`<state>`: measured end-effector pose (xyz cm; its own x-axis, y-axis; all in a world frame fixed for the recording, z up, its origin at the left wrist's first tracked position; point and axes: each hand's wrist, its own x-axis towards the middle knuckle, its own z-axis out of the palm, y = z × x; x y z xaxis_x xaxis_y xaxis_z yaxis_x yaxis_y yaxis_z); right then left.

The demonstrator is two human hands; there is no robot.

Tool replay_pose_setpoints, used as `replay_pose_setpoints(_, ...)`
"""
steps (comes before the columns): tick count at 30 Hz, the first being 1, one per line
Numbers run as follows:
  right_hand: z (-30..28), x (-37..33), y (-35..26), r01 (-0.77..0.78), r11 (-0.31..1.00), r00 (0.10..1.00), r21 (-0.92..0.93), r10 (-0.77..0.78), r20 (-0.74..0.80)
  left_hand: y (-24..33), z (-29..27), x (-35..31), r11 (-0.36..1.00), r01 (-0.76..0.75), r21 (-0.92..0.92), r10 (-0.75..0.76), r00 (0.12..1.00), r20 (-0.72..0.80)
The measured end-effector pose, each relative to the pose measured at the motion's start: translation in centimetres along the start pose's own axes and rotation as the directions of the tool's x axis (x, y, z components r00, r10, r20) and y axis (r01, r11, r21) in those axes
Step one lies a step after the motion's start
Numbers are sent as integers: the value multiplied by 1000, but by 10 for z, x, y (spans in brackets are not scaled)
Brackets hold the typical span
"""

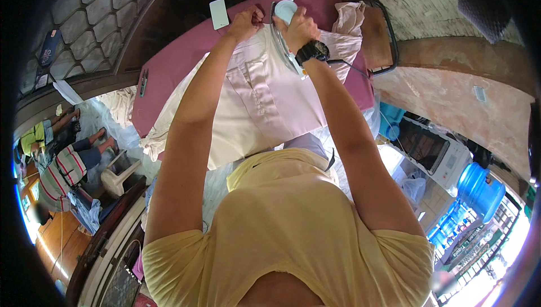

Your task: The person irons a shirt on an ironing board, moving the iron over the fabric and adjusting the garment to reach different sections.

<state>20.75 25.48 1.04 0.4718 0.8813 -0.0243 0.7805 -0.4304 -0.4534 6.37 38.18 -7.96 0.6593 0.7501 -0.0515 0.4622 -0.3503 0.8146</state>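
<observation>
A pale pink button-front shirt [282,98] lies spread over an ironing board with a maroon cover [180,53]. My right hand [301,30] is closed round the handle of a clothes iron [286,10], whose soleplate rests on the shirt near its upper part. From the iron a dark cord runs off to the right. My left hand [248,24] is at the shirt's top edge, just left of the iron, with its fingers curled together. Whether cloth is pinched in those fingers is hard to make out. A black watch [313,52] is on my right wrist.
A white card-like object [219,14] and a dark pen-like item [144,83] lie on the board's left side. A metal frame [394,36] sticks out at its right end. Further right stand a white appliance [431,149] and a blue water jug [480,190]. Two people sit at the left.
</observation>
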Motion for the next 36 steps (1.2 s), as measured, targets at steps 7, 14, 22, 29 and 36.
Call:
replay_pose_setpoints(7, 9, 2, 0, -8, 996, 1000, 90, 9, -9, -13, -1, 6, 1000, 6, -18, -7, 1000, -16)
replay_pose_setpoints(14, -34, -30, 19, 186, 976, 976, 111, -196, 93, -13, -12, 18, 995, 100, -20, -96, 983, 156)
replay_pose_setpoints(22, -14, -16, 23, 294, 956, 951, -1, -292, 96, 25, -41, -26, 995, -86, 39, 95, 879, -467)
replay_pose_setpoints(29, -9, -8, 4, 385, 922, 911, -38, -373, 175, 13, 6, -140, 977, -22, 211, 84, 953, -290)
replay_pose_setpoints(36, -7, -8, 7, 393, 917, 913, -71, -380, 148, 33, 21, -142, 960, 38, 277, 34, 968, -248)
